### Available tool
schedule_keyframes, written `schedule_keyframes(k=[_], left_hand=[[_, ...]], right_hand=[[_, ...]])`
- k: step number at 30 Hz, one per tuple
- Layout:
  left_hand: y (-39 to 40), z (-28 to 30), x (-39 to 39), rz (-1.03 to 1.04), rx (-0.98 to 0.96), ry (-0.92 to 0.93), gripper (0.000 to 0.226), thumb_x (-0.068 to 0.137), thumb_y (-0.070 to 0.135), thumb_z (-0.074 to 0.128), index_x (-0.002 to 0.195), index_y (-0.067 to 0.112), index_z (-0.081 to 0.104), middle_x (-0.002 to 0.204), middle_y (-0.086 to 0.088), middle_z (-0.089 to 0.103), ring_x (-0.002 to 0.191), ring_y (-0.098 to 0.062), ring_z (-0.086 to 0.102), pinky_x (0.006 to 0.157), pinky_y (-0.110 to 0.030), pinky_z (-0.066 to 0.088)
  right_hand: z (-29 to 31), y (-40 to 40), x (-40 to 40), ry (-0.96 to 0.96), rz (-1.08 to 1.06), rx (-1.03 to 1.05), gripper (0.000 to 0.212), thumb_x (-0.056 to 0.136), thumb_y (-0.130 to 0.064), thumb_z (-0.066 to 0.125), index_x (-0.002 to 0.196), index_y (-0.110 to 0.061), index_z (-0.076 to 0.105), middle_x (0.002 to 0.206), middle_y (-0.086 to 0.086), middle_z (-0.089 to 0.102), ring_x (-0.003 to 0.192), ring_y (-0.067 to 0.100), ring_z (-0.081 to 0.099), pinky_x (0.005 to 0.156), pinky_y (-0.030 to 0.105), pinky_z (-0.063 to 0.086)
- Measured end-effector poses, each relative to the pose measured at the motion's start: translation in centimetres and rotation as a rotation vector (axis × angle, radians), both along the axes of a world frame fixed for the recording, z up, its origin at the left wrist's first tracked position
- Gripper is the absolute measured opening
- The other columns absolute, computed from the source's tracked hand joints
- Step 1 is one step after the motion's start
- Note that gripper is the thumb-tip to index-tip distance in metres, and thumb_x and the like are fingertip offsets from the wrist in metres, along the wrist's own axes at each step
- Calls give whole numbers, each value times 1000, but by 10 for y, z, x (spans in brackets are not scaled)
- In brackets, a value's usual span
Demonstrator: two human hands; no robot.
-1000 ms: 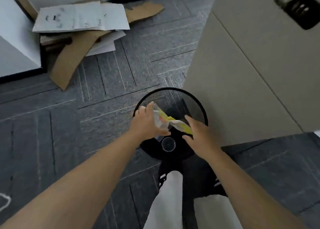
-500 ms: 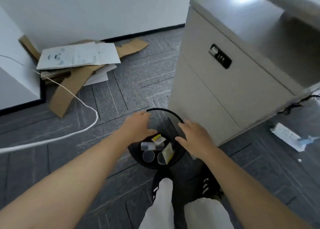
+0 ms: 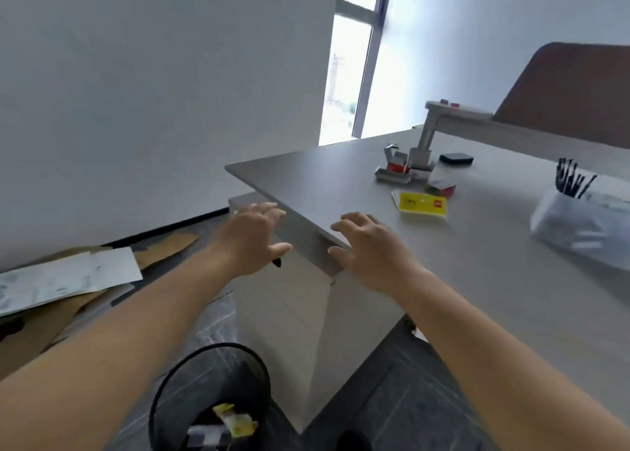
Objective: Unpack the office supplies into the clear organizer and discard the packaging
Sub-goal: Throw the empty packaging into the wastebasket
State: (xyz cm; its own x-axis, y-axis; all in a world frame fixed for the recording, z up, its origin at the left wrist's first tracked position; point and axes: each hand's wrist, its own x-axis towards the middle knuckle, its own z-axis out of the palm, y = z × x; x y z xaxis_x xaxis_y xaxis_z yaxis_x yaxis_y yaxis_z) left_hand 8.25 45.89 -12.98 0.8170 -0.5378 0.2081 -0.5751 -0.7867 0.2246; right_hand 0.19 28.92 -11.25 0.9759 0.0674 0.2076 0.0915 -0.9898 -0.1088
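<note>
My left hand (image 3: 254, 241) hovers empty with spread fingers beside the desk's near corner. My right hand (image 3: 370, 249) hangs empty over the desk edge, fingers relaxed. Below me stands a black mesh bin (image 3: 191, 379) holding yellow and clear packaging (image 3: 235, 423). On the grey desk (image 3: 477, 280) lie a yellow packet (image 3: 421, 204), a small red box (image 3: 443, 187) and opened staple boxes (image 3: 395, 169). The clear organizer (image 3: 586, 222) sits at the right with black pens (image 3: 571, 181) standing in it.
A monitor arm base (image 3: 424, 143) and a dark flat object (image 3: 456, 159) stand at the back of the desk. A drawer cabinet (image 3: 293, 307) is under the desk. Flattened cardboard and paper (image 3: 64, 280) lie on the floor at the left.
The packaging dropped from my hands into the bin. My view rose from the bin to the desk top, and both empty hands lifted toward the desk edge.
</note>
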Motion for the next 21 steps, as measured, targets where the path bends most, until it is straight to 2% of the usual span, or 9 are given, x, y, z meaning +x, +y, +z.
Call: schedule_keyframes(k=[4,10,16,21], left_hand=[[-61,5,6,-90,34,-2,61,86,37,54,138,15,32,151,-6,24,140,-23,21,114,-39,19],[-139,-1,31,-141,91,14,63,84,45,52,139,20,30,152,-4,23,139,-26,23,112,-41,22],[-210,3,56,-193,38,80,73,82,51,52,141,21,23,152,-5,24,138,-25,24,110,-39,25],[-266,4,89,-229,5,237,81,77,56,55,142,24,19,152,-2,21,137,-25,25,110,-39,26]], right_hand=[[7,-67,-5,-1,-155,-38,45,91,-32,45,132,-13,41,143,7,38,131,25,36,106,36,30],[-2,-157,10,28,-365,45,45,90,-30,49,129,-10,43,139,10,40,127,29,39,104,36,34],[-6,-222,40,17,-422,107,47,90,-30,47,132,-10,39,140,10,40,129,27,38,105,35,33],[-11,-266,86,46,-414,133,52,90,-22,47,139,-14,29,149,8,28,137,24,26,112,34,24]])
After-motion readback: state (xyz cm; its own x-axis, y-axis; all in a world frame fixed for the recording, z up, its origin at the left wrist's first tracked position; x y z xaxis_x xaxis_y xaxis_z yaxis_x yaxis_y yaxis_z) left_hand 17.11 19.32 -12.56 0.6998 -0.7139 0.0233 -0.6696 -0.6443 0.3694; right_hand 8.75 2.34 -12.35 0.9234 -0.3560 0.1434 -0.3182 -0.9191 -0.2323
